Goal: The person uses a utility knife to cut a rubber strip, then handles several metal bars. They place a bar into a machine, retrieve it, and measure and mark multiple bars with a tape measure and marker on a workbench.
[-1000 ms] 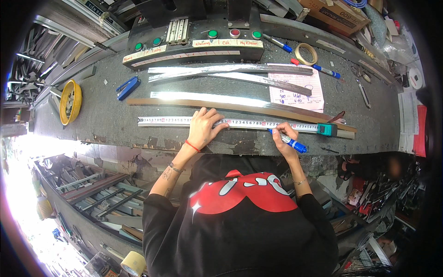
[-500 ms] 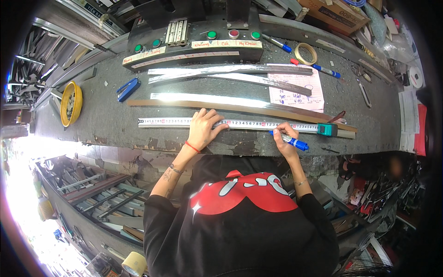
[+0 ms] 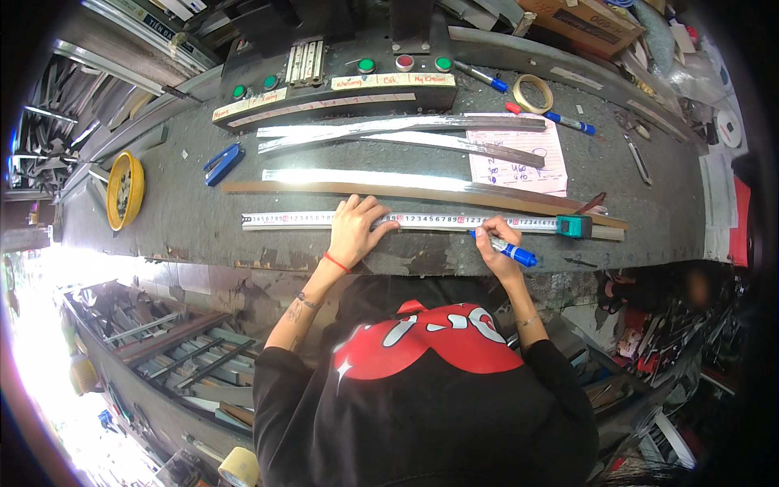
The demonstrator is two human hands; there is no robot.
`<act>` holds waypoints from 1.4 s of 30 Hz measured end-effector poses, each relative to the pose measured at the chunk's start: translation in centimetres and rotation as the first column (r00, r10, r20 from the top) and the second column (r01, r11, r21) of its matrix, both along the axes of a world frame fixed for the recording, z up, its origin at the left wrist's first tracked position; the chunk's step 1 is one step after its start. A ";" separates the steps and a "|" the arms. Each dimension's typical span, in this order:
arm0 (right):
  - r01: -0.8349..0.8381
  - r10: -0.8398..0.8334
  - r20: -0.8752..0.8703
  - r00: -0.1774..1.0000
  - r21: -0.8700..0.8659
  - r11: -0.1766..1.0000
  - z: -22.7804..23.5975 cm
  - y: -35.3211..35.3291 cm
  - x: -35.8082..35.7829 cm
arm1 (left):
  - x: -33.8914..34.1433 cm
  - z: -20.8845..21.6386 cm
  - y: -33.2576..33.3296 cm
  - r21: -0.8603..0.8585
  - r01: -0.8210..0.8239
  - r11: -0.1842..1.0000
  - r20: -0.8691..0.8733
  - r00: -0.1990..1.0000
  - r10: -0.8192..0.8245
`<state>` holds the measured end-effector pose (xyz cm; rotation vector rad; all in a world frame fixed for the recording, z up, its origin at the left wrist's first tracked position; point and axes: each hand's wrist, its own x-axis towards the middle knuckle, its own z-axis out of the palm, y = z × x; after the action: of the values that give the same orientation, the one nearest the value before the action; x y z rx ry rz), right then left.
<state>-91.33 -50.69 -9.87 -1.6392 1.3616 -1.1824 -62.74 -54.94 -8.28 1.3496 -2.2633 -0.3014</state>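
A metal strip lies lengthwise near the bench's front edge, with the white tape measure blade stretched along it. The teal tape measure case rests at its right end. My left hand presses over blade and strip left of the middle, fingers on the far side and thumb toward the near edge. Closed around a blue marker pen, my right hand leans at the strip's near edge, the pen's tip touching or very close to it. Just behind lies a longer brown-edged metal strip.
Farther back, several shiny metal strips cross, partly over a written paper. A blue stapler and yellow bowl lie left. Beyond stands a dark machine with push buttons; a tape roll, markers and a cutter knife lie right.
The view has shifted slightly. My right hand and the marker have moved a little left along the strip; my left hand stays on the blade.
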 end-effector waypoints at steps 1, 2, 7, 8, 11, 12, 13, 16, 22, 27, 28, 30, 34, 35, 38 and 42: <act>-0.013 0.013 0.032 0.999 0.000 1.000 0.0 0.0 0.0 | 0.0 0.0 0.0 -0.003 0.001 1.000 -0.001 1.000 -0.001; -0.027 0.027 0.015 1.000 -0.001 1.000 0.0 -0.1 0.0 | 0.0 -0.1 0.0 0.004 0.001 1.000 -0.003 1.000 -0.001; 0.020 -0.016 0.127 0.992 -0.027 0.999 1.0 -0.1 0.3 | 0.1 0.0 0.0 0.037 0.002 0.999 0.007 1.000 -0.002; 0.051 -0.051 0.119 0.992 0.005 0.999 1.6 0.1 0.0 | 0.1 0.0 0.0 0.037 0.000 0.999 0.006 1.000 0.000; 0.290 -0.301 -0.082 0.950 -0.121 0.949 3.4 0.8 -1.2 | 0.0 0.2 0.0 -0.006 0.011 1.000 -0.009 1.000 -0.011; 0.300 -0.310 -0.078 0.948 -0.119 0.947 4.1 1.1 -2.0 | 0.0 0.2 0.1 -0.003 0.016 1.000 -0.010 1.000 -0.016; 0.322 -0.352 -0.144 0.925 -0.200 0.926 4.9 1.3 -3.2 | -0.1 0.3 0.1 -0.004 0.015 1.000 -0.003 1.000 -0.015; 0.482 -0.571 -0.191 0.798 -0.366 0.796 6.6 1.4 -6.6 | -0.1 0.5 0.1 -0.011 0.026 1.000 0.006 1.000 -0.026; 0.454 -0.439 -0.633 0.638 -0.151 0.878 8.4 2.1 -10.9 | -0.3 1.0 0.2 0.028 0.043 0.999 0.040 0.998 -0.044; 0.262 -0.292 -0.591 0.751 -0.139 0.955 7.7 3.0 -12.3 | -1.8 1.9 -0.5 0.087 0.031 0.996 -0.031 0.999 -0.029; 0.237 -0.256 -0.570 0.781 -0.109 0.965 7.5 3.0 -12.8 | -2.2 2.2 -0.7 0.123 0.023 0.992 -0.040 0.999 -0.019; 0.170 -0.193 -0.546 0.815 -0.093 0.981 7.2 2.7 -13.9 | -3.6 2.7 -1.1 0.151 -0.054 0.987 -0.046 0.997 0.062; 0.100 -0.169 -0.483 0.859 -0.166 0.981 6.1 1.7 -15.4 | -6.8 2.9 -4.6 0.070 -0.081 0.994 -0.053 0.995 0.085; 0.099 -0.166 -0.435 0.885 -0.172 0.980 5.8 1.6 -15.6 | -8.0 2.5 -6.0 0.042 -0.066 0.997 -0.035 0.997 0.068; 0.093 -0.147 -0.440 0.886 -0.142 0.985 5.4 1.5 -16.3 | -12.2 1.2 -10.5 -0.027 0.049 0.998 0.114 0.992 -0.046; 0.062 -0.130 -0.419 0.899 -0.171 0.983 5.3 1.5 -16.6 | -14.2 0.6 -14.3 -0.028 0.119 0.993 0.284 0.953 -0.106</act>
<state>-107.95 -49.23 -4.59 -2.0517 1.6706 -1.0381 -76.96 -69.27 -7.68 1.3131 -2.5713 -0.0988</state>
